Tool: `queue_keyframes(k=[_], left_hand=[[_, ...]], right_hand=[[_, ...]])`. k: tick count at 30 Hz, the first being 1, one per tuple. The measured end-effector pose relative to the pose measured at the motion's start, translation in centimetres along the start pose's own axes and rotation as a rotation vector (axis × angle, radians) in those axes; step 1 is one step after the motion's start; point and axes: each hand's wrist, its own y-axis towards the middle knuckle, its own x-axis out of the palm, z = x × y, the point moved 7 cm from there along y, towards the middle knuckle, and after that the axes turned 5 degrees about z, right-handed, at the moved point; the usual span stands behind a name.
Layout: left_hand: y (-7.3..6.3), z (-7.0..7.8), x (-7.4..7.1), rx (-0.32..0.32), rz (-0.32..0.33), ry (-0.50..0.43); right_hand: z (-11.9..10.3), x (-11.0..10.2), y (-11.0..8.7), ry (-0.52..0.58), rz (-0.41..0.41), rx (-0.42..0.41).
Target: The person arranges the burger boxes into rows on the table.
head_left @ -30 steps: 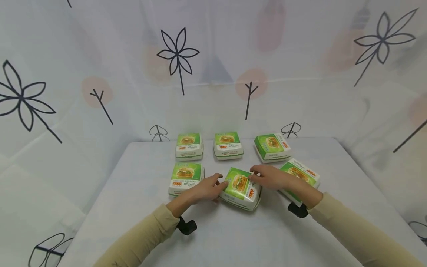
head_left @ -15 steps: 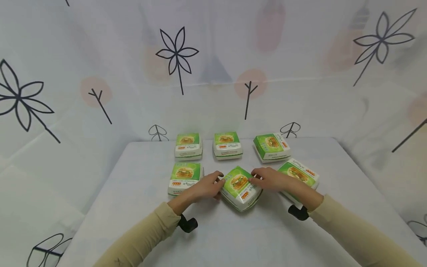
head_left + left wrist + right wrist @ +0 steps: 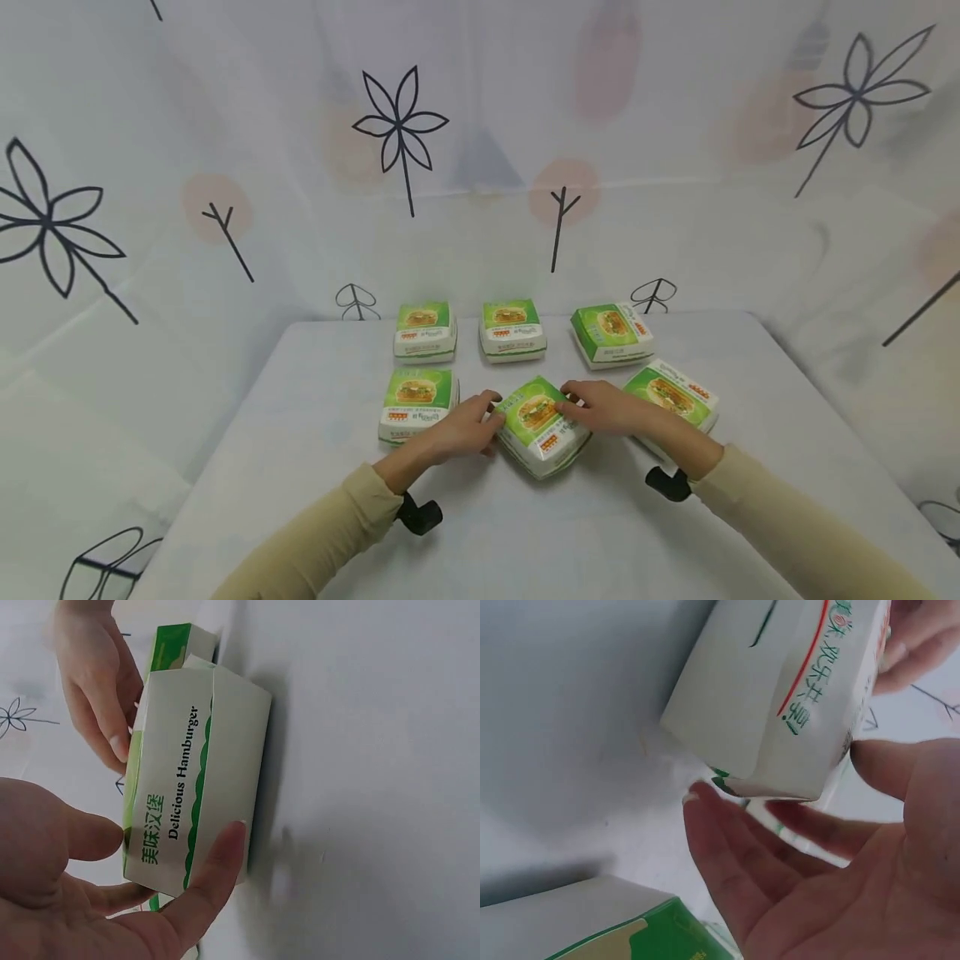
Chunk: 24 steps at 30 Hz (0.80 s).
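A green and white hamburger box [image 3: 538, 425], set at an angle with one corner towards me, sits between both hands at the middle of the table. My left hand [image 3: 467, 427] holds its left side, thumb at the top edge and fingers against the side wall. At the right corner, my right hand [image 3: 606, 408] pinches it with the thumb on the lid edge; the fingers lie below. The left wrist view shows "Delicious Hamburger" on the box wall [image 3: 206, 765]. In the right wrist view, fingertips [image 3: 701, 801] reach beside the box's lower edge.
Matching boxes surround it on the white table [image 3: 480, 542]: one at the left [image 3: 415, 396], one at the right [image 3: 675, 393] partly behind my right forearm. A back row holds a left box [image 3: 425, 329], a middle box [image 3: 513, 329] and an angled right box [image 3: 612, 333].
The held box has turned clockwise as seen from above, its red label shifting left and towards me. Both hands have stayed at its sides; the other boxes stand where they were.
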Motion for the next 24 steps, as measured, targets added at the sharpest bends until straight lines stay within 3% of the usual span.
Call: queue_keyframes(k=[6, 12, 14, 19, 24], left_hand=[[0.6, 0.3, 0.1, 0.020, 0.008, 0.023], [-0.6, 0.4, 0.4, 0.016, 0.091, 0.109], [-1.1, 0.5, 0.8, 0.015, 0.080, 0.114], [-1.5, 0.5, 1.8, 0.010, 0.008, 0.013], [-1.0, 0.3, 1.6, -0.011, 0.014, -0.001]], right_hand=[[0.2, 0.3, -0.9, -0.027, 0.056, 0.054], [0.3, -0.3, -1.0, -0.032, 0.081, 0.087], [0.4, -0.4, -1.0, -0.028, 0.073, 0.092], [0.3, 0.0, -1.3, -0.013, 0.042, 0.090], [0.2, 0.7, -1.8, 0.021, 0.037, 0.129]])
